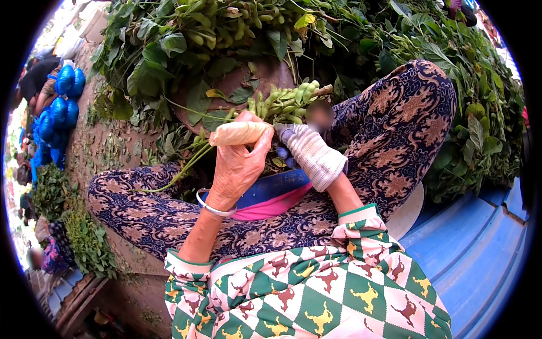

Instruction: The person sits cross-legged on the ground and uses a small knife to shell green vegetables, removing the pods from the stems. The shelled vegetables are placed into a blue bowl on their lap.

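Note:
My left hand (239, 156) is closed around a soybean stalk; thin green stems trail from it to the lower left. A pale wrapping (239, 132) covers a finger, and a silver-coloured bangle (215, 207) circles the wrist. Beyond both hands, plump green soybean pods (292, 99) cluster along the stalk, whose cut woody end points right. My right hand (311, 152), in a striped knit glove with bluish fingertips, is curled just below the pods. Its grip is partly hidden. Under the hands, a blue container (271, 186) sits between my legs, beside pink cloth (271, 205).
Heaped soybean plants (169, 51) stretch across the front and right side. Blue corrugated sheeting (470, 245) lies at right. Leaf scraps litter the ground (106, 131) at left, near shiny blue bundles (63, 110). Other people appear at the far left.

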Motion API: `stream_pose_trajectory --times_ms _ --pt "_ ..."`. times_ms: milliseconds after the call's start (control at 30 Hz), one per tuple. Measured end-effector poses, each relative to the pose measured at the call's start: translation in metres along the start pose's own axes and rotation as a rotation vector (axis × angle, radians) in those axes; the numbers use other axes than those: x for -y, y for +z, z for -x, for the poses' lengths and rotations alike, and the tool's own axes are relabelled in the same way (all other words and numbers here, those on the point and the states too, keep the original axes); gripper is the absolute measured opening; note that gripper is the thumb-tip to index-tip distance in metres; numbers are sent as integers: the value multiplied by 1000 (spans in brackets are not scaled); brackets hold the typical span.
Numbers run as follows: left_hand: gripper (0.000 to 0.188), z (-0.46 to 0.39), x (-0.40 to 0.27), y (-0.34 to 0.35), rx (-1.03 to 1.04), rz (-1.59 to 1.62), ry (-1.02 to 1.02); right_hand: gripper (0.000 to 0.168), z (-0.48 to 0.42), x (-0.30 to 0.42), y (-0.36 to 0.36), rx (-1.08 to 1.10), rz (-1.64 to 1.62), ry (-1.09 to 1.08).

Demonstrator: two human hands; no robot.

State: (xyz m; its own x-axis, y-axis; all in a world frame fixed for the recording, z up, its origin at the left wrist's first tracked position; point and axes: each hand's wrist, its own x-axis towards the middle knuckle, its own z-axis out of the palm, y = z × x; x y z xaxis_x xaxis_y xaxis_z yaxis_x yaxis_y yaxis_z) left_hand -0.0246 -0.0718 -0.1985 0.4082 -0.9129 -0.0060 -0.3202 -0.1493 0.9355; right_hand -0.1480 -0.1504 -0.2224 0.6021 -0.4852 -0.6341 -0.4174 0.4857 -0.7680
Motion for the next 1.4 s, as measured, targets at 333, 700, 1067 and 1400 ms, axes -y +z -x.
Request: stream_pose_trajectory --times_ms 333,700,1067,1400 --pt "13 -27 8 3 -39 -145 329 22 -7 -12 -5 -8 115 -142" --pt "12 -17 7 -1 18 -66 394 45 10 -2 -13 40 -476 60" --pt "9 10 7 -4 -76 106 61 24 6 -4 -5 -103 171 -74" --pt "7 12 7 -8 -88 551 -298 29 -6 -21 1 -178 298 -164"
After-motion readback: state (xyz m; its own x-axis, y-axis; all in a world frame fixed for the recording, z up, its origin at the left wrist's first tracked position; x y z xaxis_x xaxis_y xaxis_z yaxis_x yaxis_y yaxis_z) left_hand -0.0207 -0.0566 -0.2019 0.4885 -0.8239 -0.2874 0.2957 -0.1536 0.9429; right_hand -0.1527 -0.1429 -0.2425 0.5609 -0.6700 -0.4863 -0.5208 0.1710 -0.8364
